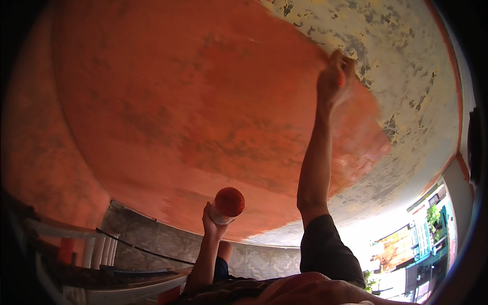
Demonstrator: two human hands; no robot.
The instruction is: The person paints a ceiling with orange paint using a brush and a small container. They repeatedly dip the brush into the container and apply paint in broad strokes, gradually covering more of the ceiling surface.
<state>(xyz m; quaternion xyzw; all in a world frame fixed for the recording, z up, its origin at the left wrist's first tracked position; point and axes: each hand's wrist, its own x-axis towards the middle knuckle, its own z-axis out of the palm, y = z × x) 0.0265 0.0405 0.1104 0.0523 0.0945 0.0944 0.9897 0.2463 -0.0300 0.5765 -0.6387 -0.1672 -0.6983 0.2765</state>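
A round container of red-orange paint (pixel 228 202) is gripped in my left hand (pixel 214 227), its open top facing up toward me. My right arm reaches far up to the wall (pixel 244 91), where my right hand (pixel 330 84) is closed round a paintbrush (pixel 335 53). The brush is small and partly hidden by the fingers, with some motion blur. Its tip meets the border between the red-orange coat and the bare, patchy grey-yellow surface (pixel 406 71). Fresh, streaky paint shows beside and below that hand.
Low on the left stand a white railing (pixel 104 250) and a dark cable (pixel 147 248). Grey patterned flooring (pixel 264 259) runs along the wall's foot. On the lower right, a bright opening shows green plants (pixel 433 217) and a turquoise structure (pixel 422 241). A red-orange strip (pixel 460 91) edges the wall's right side.
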